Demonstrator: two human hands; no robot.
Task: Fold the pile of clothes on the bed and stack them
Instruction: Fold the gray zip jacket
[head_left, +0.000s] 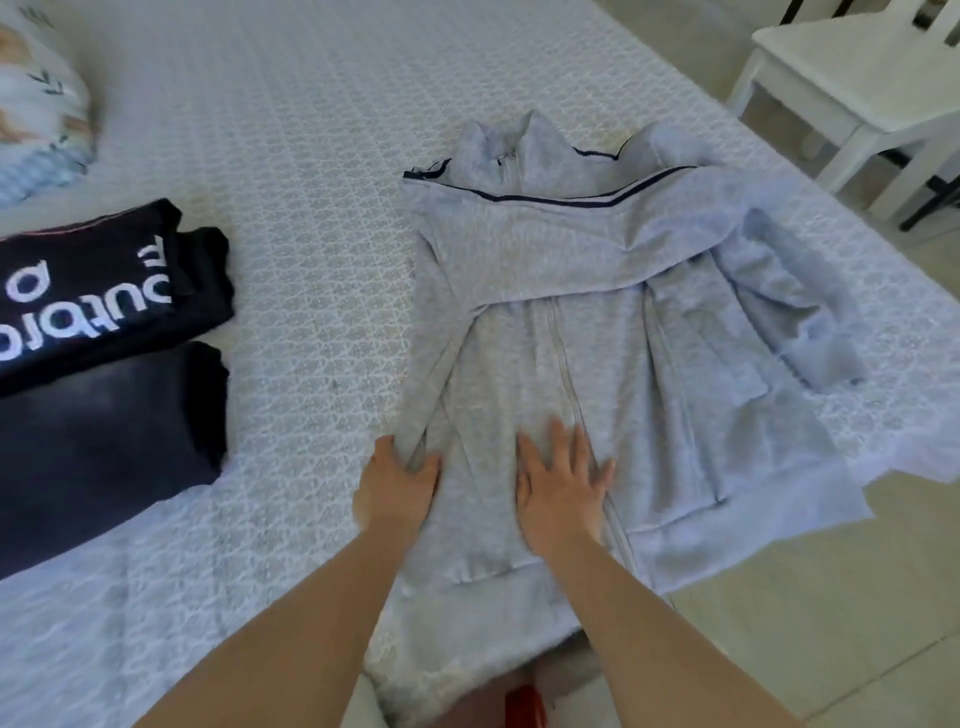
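Two hands in frame, both bare forearms entering from 6 o'clock. Left hand (397, 480) grips the left edge of the grey zip jacket (587, 332): fingers curled round a bunched fold of fabric, thumb on top, wrist straight. Right hand (563, 486) lies flat, palm down, fingers straight and spread, pressing the jacket front just at the zipper line; grasping nothing. The hands sit near each other, left at 9 o'clock of the right. One jacket, front side up, collar at 12 o'clock, hem at 6 o'clock hanging over the bed edge toward the person. One sleeve is folded across the chest, running from 3 toward 9 o'clock, dark stripe along it. The other sleeve (795, 306) lies bunched at 3 o'clock of the body, apart from both hands. Jacket rests on the bed (291, 156), one patterned pale cover, with its right hem corner past the bed edge. At 9 o'clock of the hands, well apart: two dark folded garments side by side, touching: one black with white lettering (98, 291), farther away, and one plain dark folded piece (104, 431), nearer. At 10 o'clock, frame corner: one pale printed bundle (36, 109), blurred, kind unclear. At 2 o'clock, off the bed: one white chair (857, 83) on a tiled floor (810, 623).
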